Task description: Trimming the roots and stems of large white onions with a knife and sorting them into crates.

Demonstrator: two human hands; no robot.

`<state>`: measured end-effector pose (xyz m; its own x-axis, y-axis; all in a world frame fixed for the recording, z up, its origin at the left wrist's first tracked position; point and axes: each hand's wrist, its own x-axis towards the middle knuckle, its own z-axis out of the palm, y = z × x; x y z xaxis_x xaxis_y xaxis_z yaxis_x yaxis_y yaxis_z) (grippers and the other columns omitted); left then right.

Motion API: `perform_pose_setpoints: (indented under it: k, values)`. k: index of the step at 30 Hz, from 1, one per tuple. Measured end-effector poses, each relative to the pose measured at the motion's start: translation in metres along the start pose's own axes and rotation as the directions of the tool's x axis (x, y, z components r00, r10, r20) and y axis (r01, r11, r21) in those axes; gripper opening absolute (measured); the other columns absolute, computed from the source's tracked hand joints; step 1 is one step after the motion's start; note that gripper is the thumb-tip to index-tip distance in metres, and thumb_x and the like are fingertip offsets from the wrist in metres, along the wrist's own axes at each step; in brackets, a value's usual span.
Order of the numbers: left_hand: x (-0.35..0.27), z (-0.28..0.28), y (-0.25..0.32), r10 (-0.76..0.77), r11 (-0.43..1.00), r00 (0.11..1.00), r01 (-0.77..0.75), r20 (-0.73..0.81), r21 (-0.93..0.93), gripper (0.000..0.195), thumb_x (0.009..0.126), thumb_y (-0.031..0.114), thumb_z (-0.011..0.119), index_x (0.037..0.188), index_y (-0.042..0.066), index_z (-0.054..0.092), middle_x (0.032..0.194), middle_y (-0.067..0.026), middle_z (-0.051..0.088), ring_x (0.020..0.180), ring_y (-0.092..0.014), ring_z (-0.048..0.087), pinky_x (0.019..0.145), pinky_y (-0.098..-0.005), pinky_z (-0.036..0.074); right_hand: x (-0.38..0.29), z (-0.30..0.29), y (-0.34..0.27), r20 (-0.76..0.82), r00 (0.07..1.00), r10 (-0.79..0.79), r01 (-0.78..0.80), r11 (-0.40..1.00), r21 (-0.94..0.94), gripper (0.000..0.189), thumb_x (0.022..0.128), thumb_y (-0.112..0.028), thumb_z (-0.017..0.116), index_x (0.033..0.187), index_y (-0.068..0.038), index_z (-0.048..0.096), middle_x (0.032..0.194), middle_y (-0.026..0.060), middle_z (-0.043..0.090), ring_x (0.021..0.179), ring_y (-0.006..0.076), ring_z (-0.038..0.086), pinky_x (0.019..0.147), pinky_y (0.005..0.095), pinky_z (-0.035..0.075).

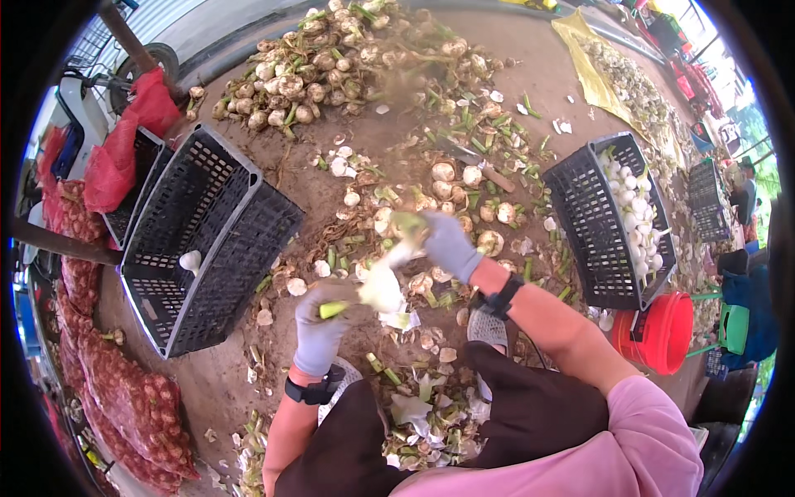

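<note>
My left hand (322, 326), in a grey glove, grips a white garlic bulb (381, 288) that is blurred by motion. A short green stem (333, 309) sticks out by the thumb. In a matching glove, my right hand (448, 246) pinches a strip of garlic skin (407, 248) with a greenish end. The strip stretches down towards the bulb; blur hides whether it is still attached. Beneath both hands, unpeeled garlic bulbs (443, 180), cut stems and skins are scattered over the dirt floor. A knife (497, 178) with a wooden handle lies beyond my right hand.
A garlic heap (323, 68) rises at the far side. On the left, a black crate (211, 242) holds one bulb, beside red mesh sacks (130, 397). To the right stand a crate (596, 230) of white bulbs and a red bucket (655, 332). Peelings (428, 416) lie between my feet.
</note>
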<state>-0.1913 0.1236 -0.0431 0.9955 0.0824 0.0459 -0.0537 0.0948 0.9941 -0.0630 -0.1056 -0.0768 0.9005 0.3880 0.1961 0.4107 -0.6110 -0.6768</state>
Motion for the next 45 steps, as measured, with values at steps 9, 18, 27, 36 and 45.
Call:
perform_pose_setpoints:
  k: [9, 18, 27, 36, 45]
  values:
    - [0.02, -0.04, 0.004, -0.224, 0.618, 0.933, -0.087, -0.281, -0.782, 0.02, 0.095, 0.004, 0.052, 0.114, 0.004, 0.058, 0.109, -0.0118, 0.064, 0.095, -0.02, 0.067, 0.078, -0.0293, 0.06, -0.123, -0.002, 0.011, 0.812, 0.087, -0.578, -0.749, 0.499, 0.435, 0.042, 0.083, -0.025, 0.072, 0.115, -0.001, 0.062, 0.105, 0.019, 0.064, 0.103, 0.0245, 0.06, 0.089, 0.037, 0.047]
    - [0.043, -0.062, 0.052, 0.024, 0.632, 0.88, -0.381, -0.474, -0.675, 0.044, 0.101, 0.037, 0.046, 0.119, -0.002, 0.053, 0.113, -0.0131, 0.062, 0.094, -0.012, 0.063, 0.081, -0.0229, 0.055, -0.047, 0.026, -0.016, 0.292, 0.95, 0.112, -0.092, 0.992, -0.081, 0.061, 0.08, -0.011, 0.066, 0.135, -0.007, 0.04, 0.113, 0.0266, 0.054, 0.087, 0.0436, 0.061, 0.076, 0.0471, 0.051]
    - [0.019, -0.034, -0.078, -0.481, 0.875, 0.868, 0.465, -0.126, -0.137, 0.087, 0.078, 0.002, 0.068, 0.15, 0.01, 0.021, 0.135, -0.0092, 0.043, 0.106, -0.019, 0.056, 0.084, -0.0322, 0.051, -0.002, 0.09, 0.021, 0.208, 0.962, -0.178, 0.169, 0.984, 0.058, 0.035, 0.076, -0.001, 0.055, 0.11, -0.008, 0.061, 0.106, 0.0214, 0.056, 0.087, 0.0397, 0.061, 0.075, 0.0462, 0.051]
    - [0.023, 0.013, -0.022, -0.199, 0.979, 0.979, 0.2, -0.041, 0.033, 0.06, 0.068, -0.001, 0.08, 0.12, 0.001, 0.05, 0.115, -0.0051, 0.057, 0.108, -0.015, 0.056, 0.092, -0.03, 0.047, -0.009, 0.02, -0.036, 0.538, 0.82, 0.193, -0.514, -0.162, 0.842, 0.016, 0.095, -0.021, 0.06, 0.099, -0.005, 0.061, 0.085, 0.0034, 0.062, 0.076, 0.0143, 0.06, 0.07, 0.0294, 0.051]
    - [0.014, 0.029, -0.012, 0.302, 0.709, 0.953, -0.239, 0.021, 0.663, 0.077, 0.056, 0.002, 0.085, 0.126, 0.003, 0.053, 0.12, -0.0156, 0.058, 0.108, -0.03, 0.06, 0.091, -0.0355, 0.049, -0.042, 0.045, -0.054, 0.602, 0.79, 0.115, -0.593, -0.105, 0.799, 0.037, 0.097, -0.041, 0.054, 0.115, -0.009, 0.058, 0.108, -0.0027, 0.061, 0.095, 0.0079, 0.058, 0.072, 0.0255, 0.049]
